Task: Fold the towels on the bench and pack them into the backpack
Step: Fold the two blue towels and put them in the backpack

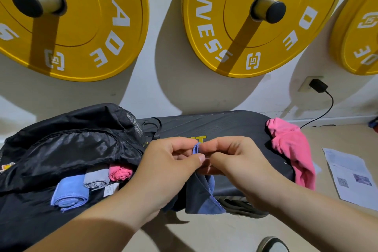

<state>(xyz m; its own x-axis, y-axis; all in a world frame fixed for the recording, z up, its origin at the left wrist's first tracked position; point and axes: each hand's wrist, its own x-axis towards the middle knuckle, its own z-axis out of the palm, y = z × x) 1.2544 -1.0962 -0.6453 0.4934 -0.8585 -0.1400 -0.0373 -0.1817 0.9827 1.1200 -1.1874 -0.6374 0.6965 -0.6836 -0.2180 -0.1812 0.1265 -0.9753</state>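
Left: black nylon backpack [67, 145] is blocking.
Right: crumpled pink towel [290, 149] is blocking.
Between: black padded bench [225, 127] is lying bare.

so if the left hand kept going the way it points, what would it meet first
The right hand. The left hand points rightward, and both pinch the same blue towel corner, fingertips nearly touching, though depth is hard to judge.

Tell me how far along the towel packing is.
Done: a rolled blue towel, a rolled grey towel and a rolled pink towel lie at the open backpack's mouth. In hand: the left hand and right hand pinch a loose blue towel over the bench. Left: a crumpled pink towel on the bench's right end.
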